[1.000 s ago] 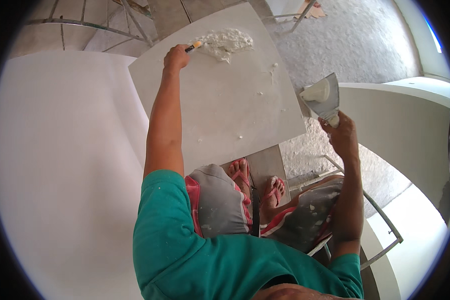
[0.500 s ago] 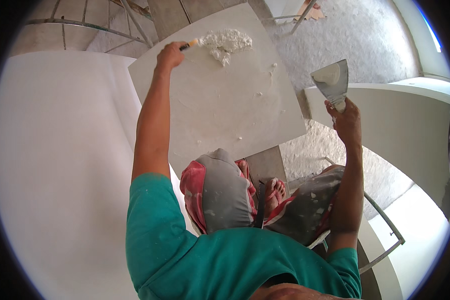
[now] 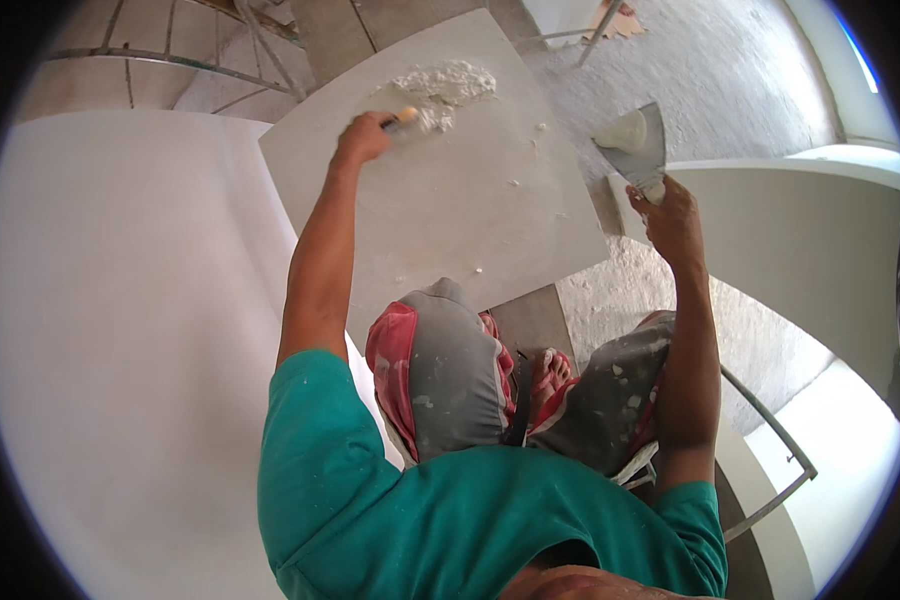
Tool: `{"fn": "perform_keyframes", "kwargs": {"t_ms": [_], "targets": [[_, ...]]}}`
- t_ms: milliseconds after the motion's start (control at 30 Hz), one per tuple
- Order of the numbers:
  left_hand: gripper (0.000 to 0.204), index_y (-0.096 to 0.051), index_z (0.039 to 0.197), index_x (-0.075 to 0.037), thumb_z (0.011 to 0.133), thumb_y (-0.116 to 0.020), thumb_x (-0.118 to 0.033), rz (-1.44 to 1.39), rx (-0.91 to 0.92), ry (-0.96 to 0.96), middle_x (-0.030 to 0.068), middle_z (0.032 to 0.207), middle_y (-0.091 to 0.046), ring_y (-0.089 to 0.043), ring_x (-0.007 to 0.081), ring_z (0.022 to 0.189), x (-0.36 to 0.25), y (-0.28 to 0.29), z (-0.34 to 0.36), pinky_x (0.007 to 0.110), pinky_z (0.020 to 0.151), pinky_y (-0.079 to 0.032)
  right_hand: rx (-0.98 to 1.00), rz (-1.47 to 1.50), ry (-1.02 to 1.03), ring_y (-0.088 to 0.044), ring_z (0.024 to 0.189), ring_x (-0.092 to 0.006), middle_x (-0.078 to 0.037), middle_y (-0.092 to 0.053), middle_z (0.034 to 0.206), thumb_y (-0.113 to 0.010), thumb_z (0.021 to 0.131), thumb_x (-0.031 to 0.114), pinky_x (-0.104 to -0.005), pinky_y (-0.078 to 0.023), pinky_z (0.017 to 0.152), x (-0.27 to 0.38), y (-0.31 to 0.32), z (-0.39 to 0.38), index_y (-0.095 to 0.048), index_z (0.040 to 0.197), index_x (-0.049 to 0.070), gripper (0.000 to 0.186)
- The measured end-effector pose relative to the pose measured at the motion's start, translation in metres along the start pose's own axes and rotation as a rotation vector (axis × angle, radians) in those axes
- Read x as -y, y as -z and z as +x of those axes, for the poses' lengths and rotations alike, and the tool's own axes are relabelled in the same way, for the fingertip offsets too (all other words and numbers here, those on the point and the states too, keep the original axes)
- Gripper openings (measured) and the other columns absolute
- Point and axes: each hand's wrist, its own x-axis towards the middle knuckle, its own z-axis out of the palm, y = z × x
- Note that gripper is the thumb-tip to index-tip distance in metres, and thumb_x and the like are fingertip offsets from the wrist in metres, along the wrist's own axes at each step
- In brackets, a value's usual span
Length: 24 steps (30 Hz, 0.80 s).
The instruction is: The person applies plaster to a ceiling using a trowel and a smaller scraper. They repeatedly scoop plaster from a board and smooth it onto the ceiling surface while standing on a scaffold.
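Observation:
My left hand (image 3: 362,138) is closed around a small tool (image 3: 402,117) with a dark body and a yellowish end. Motion blurs this tool and hides its exact kind. It is at the near left edge of a heap of white putty (image 3: 460,80), which lies on a large pale board (image 3: 450,210). On the right, my right hand (image 3: 675,222) grips a wide putty knife (image 3: 653,140) by its handle, blade pointing away from me. A lump of white putty (image 3: 625,131) sits on that blade, held beyond the board's right edge.
Smooth white curved surfaces rise on the left (image 3: 130,330) and right (image 3: 790,220). Metal frame bars (image 3: 170,65) stand at the far left, with another bar (image 3: 770,425) at the lower right. My knees (image 3: 455,375) are close to the board's near edge. Small putty crumbs dot the board.
My left hand has moved nearer and slightly right with its tool, along the heap's near side. My right hand has shifted a little left, carrying the loaded putty knife.

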Motion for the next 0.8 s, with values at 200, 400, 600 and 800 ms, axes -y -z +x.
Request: {"fn": "perform_keyframes", "kwargs": {"t_ms": [200,400,600,800], "targets": [[0.051,-0.050,0.134,-0.015,0.085,-0.049,-0.005,0.188,-0.500,-0.172,0.0063,0.139,-0.049,-0.047,0.0420,0.122,0.026,-0.115,-0.007,0.051,0.102,-0.036,0.063,-0.069,-0.058,-0.064,0.074,-0.0340,-0.022,-0.066,0.081,-0.071,0.079,0.019,-0.0398,-0.049,0.071,0.029,0.003,-0.007,-0.064,0.096,-0.005,0.031],[0.050,-0.063,0.120,-0.026,0.077,-0.052,-0.001,0.019,-0.106,-0.237,0.0109,0.117,-0.064,-0.059,0.0341,0.108,0.008,-0.104,-0.076,0.046,0.094,-0.046,-0.008,-0.153,0.008,-0.063,0.085,-0.0411,-0.027,-0.065,0.088,-0.073,0.076,0.024,-0.0446,-0.048,0.076,0.007,-0.003,-0.005,-0.062,0.098,-0.005,0.038],[0.038,-0.067,0.111,-0.024,0.080,-0.053,-0.008,0.106,-0.269,0.042,0.0143,0.094,-0.069,-0.066,0.0343,0.090,0.039,-0.041,-0.015,0.046,0.078,-0.053,0.081,-0.127,-0.002,-0.062,0.082,-0.0422,-0.026,-0.064,0.086,-0.073,0.077,0.022,-0.0448,-0.047,0.073,0.013,-0.006,-0.003,-0.061,0.094,-0.003,0.033],[0.039,-0.067,0.113,-0.030,0.080,-0.054,-0.013,0.162,0.022,-0.181,0.0140,0.102,-0.068,-0.065,0.0327,0.096,-0.015,-0.066,-0.068,0.043,0.085,-0.052,0.087,-0.121,-0.094,-0.063,0.073,-0.0362,-0.022,-0.066,0.082,-0.072,0.079,0.021,-0.0414,-0.048,0.070,0.025,0.008,-0.009,-0.063,0.093,-0.004,0.030]]}}
